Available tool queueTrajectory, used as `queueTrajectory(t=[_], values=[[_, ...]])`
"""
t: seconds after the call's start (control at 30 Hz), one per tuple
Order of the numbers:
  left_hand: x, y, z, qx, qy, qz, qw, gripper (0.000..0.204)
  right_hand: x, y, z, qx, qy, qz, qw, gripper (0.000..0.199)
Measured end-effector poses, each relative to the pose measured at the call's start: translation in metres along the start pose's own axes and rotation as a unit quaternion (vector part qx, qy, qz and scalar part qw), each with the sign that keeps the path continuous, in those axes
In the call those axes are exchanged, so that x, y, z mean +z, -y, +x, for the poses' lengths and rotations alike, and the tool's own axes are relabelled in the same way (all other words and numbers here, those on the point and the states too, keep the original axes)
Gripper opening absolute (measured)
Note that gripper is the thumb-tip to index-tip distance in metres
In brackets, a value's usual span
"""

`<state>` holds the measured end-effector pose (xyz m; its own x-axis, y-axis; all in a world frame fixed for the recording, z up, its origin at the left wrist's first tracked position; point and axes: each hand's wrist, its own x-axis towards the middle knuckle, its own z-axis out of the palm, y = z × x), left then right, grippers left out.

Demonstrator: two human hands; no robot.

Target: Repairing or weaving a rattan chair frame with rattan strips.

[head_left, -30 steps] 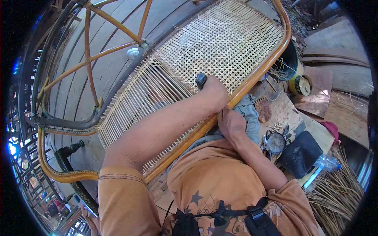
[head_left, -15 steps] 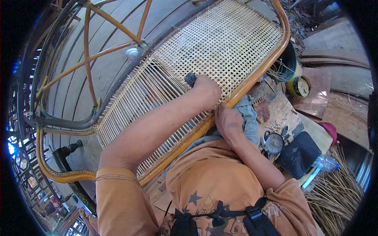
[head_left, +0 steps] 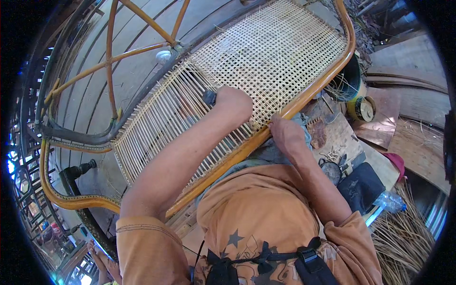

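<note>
The woven seat (head_left: pixel 285 57) is in front of the person, inside a brown frame (head_left: pixel 308 92). Over it, the left hand (head_left: pixel 233 104) has its fingers wrapped round a black knob (head_left: pixel 209 98). The right hand (head_left: pixel 288 134) is at the frame's near side; I cannot tell if its fingers pinch anything.

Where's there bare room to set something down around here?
Probably on the grey planks between the crossed poles and the dark rail, or the brown board right of the yellow can. It's crowded right of the right forearm, where a black pad and clear bottle sit close together.
</note>
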<state>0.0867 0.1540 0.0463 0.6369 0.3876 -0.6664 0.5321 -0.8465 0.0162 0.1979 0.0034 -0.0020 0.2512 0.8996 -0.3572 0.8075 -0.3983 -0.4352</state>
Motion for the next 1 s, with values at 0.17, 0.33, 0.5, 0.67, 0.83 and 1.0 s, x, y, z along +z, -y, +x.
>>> queueTrajectory(t=[0.17,0.33,0.5,0.67,0.83,1.0], values=[[0.012,0.006,-0.016,-0.062,0.011,-0.113,0.992,0.028,-0.013,0.006,0.005,0.002,0.054,-0.025,0.998,0.015],[0.028,0.018,-0.030,-0.074,0.002,-0.176,0.982,0.049,-0.014,0.012,0.014,-0.060,0.040,-0.052,0.996,0.013],[0.039,0.010,-0.037,-0.127,-0.012,-0.233,0.964,0.051,0.000,-0.005,0.011,-0.053,-0.006,-0.021,0.998,0.010],[0.028,0.001,-0.040,-0.140,-0.083,-0.334,0.928,0.036,0.011,-0.014,0.013,-0.017,-0.017,0.203,0.979,0.007],[0.041,-0.024,-0.025,-0.054,-0.201,-0.325,0.923,0.019,-0.007,-0.010,0.003,-0.038,-0.015,0.061,0.997,0.013],[0.030,-0.042,-0.017,-0.034,-0.154,-0.352,0.923,0.019,-0.005,-0.017,0.001,-0.035,-0.014,0.071,0.997,0.012]])
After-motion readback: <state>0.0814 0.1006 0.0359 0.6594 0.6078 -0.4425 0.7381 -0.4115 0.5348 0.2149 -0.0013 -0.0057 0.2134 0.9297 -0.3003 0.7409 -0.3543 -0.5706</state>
